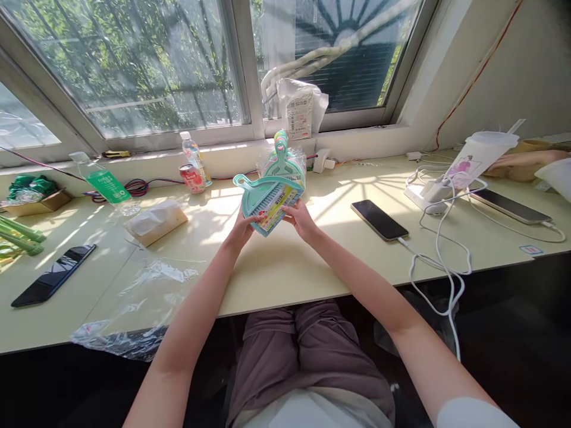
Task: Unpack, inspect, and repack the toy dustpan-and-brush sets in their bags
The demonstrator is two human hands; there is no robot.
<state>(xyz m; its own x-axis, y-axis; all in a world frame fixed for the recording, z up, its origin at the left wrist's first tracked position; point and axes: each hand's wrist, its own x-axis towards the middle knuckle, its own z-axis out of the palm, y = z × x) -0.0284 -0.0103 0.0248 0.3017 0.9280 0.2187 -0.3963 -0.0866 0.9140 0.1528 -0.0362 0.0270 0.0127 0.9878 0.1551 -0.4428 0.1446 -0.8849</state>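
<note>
Between my hands, above the table, is a mint-green dustpan (255, 194) with a small brush and a yellow printed label (277, 205) on its front. Its looped handle points up and to the left. My left hand (243, 229) grips the lower left edge, the thumb lying over the front. At the right edge, my right hand (301, 220) pinches it with the thumb near the label. Just behind stand more mint-green dustpans (281, 151) in clear plastic, partly hidden by the held one.
A clear plastic bag (134, 303) hangs over the table's front edge at left. Phones (379, 220) and white cables (441, 267) lie to the right, near a tilted cup (479, 157). Another person's hand (521, 163) is at far right. A bottle (107, 184) and can (193, 178) stand by the window.
</note>
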